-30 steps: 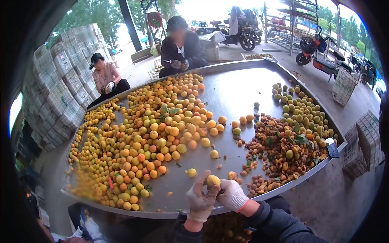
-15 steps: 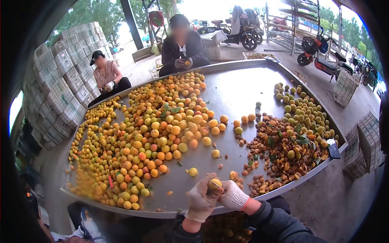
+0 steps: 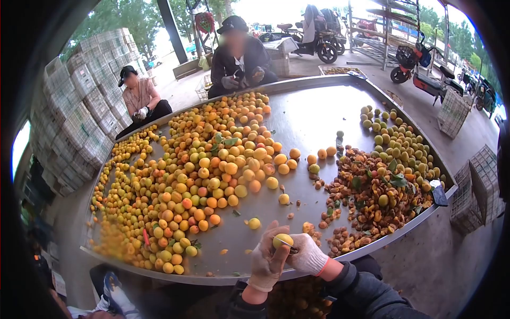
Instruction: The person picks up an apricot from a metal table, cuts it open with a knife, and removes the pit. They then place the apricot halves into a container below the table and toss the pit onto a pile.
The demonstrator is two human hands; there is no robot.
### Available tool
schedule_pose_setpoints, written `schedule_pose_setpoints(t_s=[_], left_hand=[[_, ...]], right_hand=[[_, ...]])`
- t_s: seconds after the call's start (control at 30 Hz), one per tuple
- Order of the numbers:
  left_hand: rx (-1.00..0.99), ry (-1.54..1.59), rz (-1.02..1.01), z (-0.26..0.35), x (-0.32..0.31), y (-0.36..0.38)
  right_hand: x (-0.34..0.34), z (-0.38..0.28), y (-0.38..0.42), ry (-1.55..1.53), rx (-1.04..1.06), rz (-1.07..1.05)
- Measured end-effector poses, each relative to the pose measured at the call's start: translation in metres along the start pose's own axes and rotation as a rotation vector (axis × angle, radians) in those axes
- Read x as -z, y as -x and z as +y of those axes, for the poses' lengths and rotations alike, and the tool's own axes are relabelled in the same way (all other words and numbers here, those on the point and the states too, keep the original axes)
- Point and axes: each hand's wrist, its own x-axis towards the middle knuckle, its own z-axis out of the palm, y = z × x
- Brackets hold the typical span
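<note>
Small round yellow apricot (image 3: 282, 241), held at the near rim of the large round metal sorting table (image 3: 319, 119): cupped steady in the clenched white-gloved left hand (image 3: 267, 260) so the white-gloved right hand (image 3: 307, 254), pinching a thin dark blade (image 3: 289, 245), can cut it.

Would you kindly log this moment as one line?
left hand: holds apricot | right hand: blade on apricot | metal table: fruit piles

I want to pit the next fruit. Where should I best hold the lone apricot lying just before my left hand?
Grip the lone apricot across its round sides, coming from above with the left hand; it lies apart on the metal table, clear on every side.
</note>
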Motion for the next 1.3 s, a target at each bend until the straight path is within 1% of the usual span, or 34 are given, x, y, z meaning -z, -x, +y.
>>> schedule_pose_setpoints(t_s=[0.07,0.1,0.17,0.2,0.27,0.3,0.37,0.4,0.47,0.5,0.57,0.6,0.67,0.7,0.77,0.8,0.87,0.9,0.97,1.0,1.07,1.1,1.17,1.2,1.27,1.3], left_hand=[[-0.042,-0.108,-0.007,0.003,0.001,-0.001],[-0.039,-0.107,-0.007,0.002,0.002,-0.002],[-0.233,-0.387,0.006,-0.003,0.003,-0.004],[-0.232,-0.386,0.005,-0.005,0.003,-0.004],[-0.283,-0.533,0.016,-0.008,0.001,-0.004],[-0.283,-0.532,0.016,-0.007,0.001,-0.004],[-0.227,-0.460,-0.017,-0.002,0.002,-0.002],[-0.226,-0.459,-0.017,0.003,0.001,0.000],[0.140,0.278,0.002,0.014,-0.002,0.003],[0.135,0.276,0.003,0.010,-0.003,0.002],[0.241,0.533,0.051,-0.002,-0.005,0.002],[0.239,0.535,0.050,-0.001,-0.005,0.002],[0.349,0.558,0.035,0.001,-0.005,0.002],[0.347,0.558,0.033,0.003,-0.004,0.001],[0.073,-0.040,0.026,0.005,-0.002,0.001],[0.076,-0.039,0.023,0.007,-0.003,0.000],[-0.109,-0.381,0.020,0.009,-0.004,-0.002],[-0.105,-0.381,0.020,0.008,-0.006,-0.001],[-0.097,-0.290,0.024,0.004,-0.010,-0.002],[-0.099,-0.291,0.028,0.003,-0.009,-0.002],[-0.027,-0.132,0.045,0.000,-0.009,0.001],[-0.026,-0.131,0.045,0.002,-0.012,0.001],[0.191,0.320,0.154,0.006,-0.017,0.001],[0.192,0.318,0.155,0.005,-0.016,0.001],[0.206,0.309,0.178,0.004,-0.016,0.002],[0.208,0.310,0.177,0.004,-0.016,0.002]], right_hand=[[0.001,-0.002,0.000,0.045,0.010,-0.005],[0.001,-0.002,0.000,0.044,0.007,-0.006],[0.002,0.000,0.000,0.211,0.029,0.043],[0.002,0.001,0.000,0.210,0.027,0.043],[0.004,0.005,-0.002,0.248,0.021,0.006],[0.006,0.010,-0.002,0.249,0.021,0.007],[0.007,0.021,-0.002,0.077,0.030,-0.095],[0.007,0.016,-0.002,0.077,0.029,-0.096],[0.008,0.000,-0.001,0.143,0.094,0.002],[0.007,-0.003,-0.002,0.144,0.100,0.002],[0.008,-0.006,-0.003,0.125,0.009,0.019],[0.007,-0.004,-0.003,0.127,0.009,0.020],[0.004,0.005,-0.004,0.195,0.043,0.025],[0.004,0.005,-0.005,0.196,0.044,0.027],[0.004,0.003,-0.003,0.251,0.050,0.057],[0.003,0.006,-0.001,0.250,0.046,0.058],[0.000,0.012,0.000,0.242,0.004,0.066],[0.000,0.014,0.001,0.241,0.001,0.064],[0.007,0.015,0.000,0.093,-0.040,-0.061],[0.010,0.014,-0.002,0.094,-0.037,-0.063],[0.017,0.011,-0.006,-0.005,0.043,-0.191],[0.013,0.013,-0.005,-0.006,0.041,-0.191],[0.000,0.019,-0.004,0.111,-0.014,-0.020],[-0.007,0.023,-0.004,0.108,-0.014,-0.021],[-0.016,0.028,-0.003,0.179,-0.049,0.117],[-0.015,0.023,-0.001,0.179,-0.051,0.117]])
